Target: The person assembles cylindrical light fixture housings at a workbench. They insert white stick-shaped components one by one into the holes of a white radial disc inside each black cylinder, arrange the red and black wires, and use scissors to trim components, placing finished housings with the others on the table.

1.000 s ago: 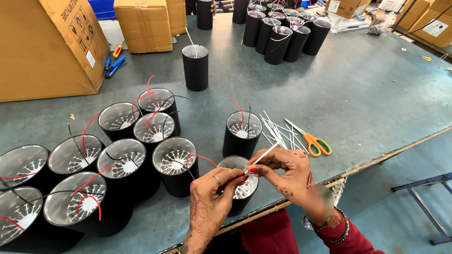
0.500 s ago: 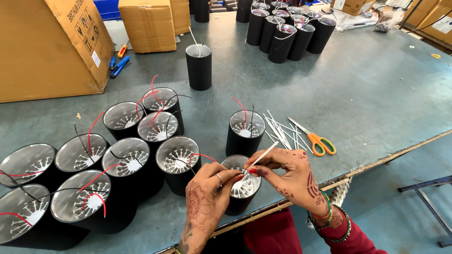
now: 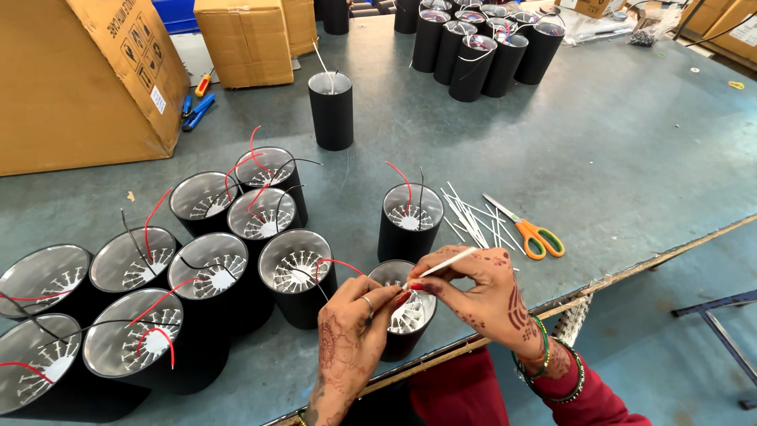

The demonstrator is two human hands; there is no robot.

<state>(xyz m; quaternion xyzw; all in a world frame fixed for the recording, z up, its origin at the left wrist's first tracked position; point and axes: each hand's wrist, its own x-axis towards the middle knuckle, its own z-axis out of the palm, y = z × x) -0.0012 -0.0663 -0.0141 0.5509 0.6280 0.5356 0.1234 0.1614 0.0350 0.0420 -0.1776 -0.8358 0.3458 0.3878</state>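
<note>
My left hand (image 3: 351, 335) and my right hand (image 3: 481, 296) meet over a black cylindrical lamp housing (image 3: 406, 315) at the table's near edge. My right hand pinches a thin white sleeve tube (image 3: 445, 263) that sticks up to the right. My left fingertips pinch the wire end at the tube's lower end, above the housing's open top. Another black housing (image 3: 410, 221) with a red and a black wire stands just behind.
A cluster of several black housings (image 3: 213, 276) with red and black wires fills the left. Loose white tubes (image 3: 469, 217) and orange-handled scissors (image 3: 532, 233) lie at right. A single housing (image 3: 331, 110) stands mid-table; more housings (image 3: 481, 47) and cardboard boxes (image 3: 79, 79) stand behind.
Both hands stay over the same housing, working the white tube between their fingertips. The view has shifted slightly; nothing else on the table has moved.
</note>
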